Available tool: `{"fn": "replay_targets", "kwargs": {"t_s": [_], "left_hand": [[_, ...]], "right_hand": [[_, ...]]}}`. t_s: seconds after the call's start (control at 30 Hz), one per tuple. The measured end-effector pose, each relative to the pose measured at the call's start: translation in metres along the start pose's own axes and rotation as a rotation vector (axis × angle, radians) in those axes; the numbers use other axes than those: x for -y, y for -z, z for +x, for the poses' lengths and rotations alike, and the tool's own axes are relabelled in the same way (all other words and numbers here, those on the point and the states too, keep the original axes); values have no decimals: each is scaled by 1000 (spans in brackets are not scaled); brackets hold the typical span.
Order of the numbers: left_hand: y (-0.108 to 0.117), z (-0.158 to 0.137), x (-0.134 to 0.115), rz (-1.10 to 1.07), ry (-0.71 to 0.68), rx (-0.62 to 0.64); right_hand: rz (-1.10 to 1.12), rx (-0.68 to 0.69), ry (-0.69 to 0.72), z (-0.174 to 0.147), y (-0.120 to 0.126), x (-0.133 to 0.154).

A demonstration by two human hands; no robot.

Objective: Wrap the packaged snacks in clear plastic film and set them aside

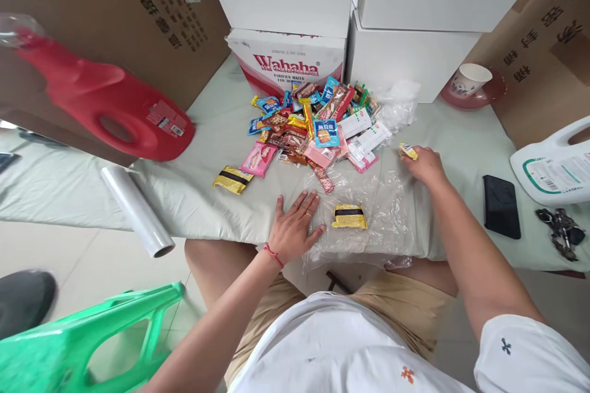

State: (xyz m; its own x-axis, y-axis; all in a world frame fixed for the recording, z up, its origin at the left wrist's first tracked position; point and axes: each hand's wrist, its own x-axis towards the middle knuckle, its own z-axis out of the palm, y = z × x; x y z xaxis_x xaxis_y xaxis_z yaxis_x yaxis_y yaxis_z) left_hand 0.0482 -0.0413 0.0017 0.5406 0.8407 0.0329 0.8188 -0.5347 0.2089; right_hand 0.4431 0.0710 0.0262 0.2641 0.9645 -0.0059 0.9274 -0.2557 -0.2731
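Crinkled clear film (369, 209) lies under flat left hand (292, 227); right hand (424, 166) pinches yellow packet (408, 151).

Crinkly clear plastic film (369, 209) on matt pale cloth table cover (207, 190); left of it, glossy foil snack wrappers (233, 179) and a smooth cling-film roll (137, 211).

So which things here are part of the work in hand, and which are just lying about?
In use: left hand flat on plastic sheet; snack packet on it; right hand gripping yellow snack; snack pile.
Lying about: red jug, film roll, phone, keys, cup.
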Motion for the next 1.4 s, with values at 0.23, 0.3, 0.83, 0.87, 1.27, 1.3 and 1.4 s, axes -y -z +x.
{"fn": "replay_targets", "kwargs": {"t_s": [0.23,0.3,0.83,0.87,1.27,1.3,1.4], "left_hand": [[-2,0,1,-2,-8,-17],[-2,0,1,1,-9,-22],[-3,-3,7,-46,-46,-95],[-1,-6,8,-45,-56,-143],[-31,-72,6,-48,-578,-233],[-34,-70,8,-33,-566,-234],[-33,-63,11,-111,-501,-276]], "right_hand": [[277,-114,660,-97,19,47],[219,-32,781,-132,8,71],[189,-26,890,-164,-17,75],[228,-72,858,-170,-11,66],[67,-167,785,-259,-42,-32],[121,-191,777,-254,-44,-28],[326,-174,764,-234,-34,-18]]}}
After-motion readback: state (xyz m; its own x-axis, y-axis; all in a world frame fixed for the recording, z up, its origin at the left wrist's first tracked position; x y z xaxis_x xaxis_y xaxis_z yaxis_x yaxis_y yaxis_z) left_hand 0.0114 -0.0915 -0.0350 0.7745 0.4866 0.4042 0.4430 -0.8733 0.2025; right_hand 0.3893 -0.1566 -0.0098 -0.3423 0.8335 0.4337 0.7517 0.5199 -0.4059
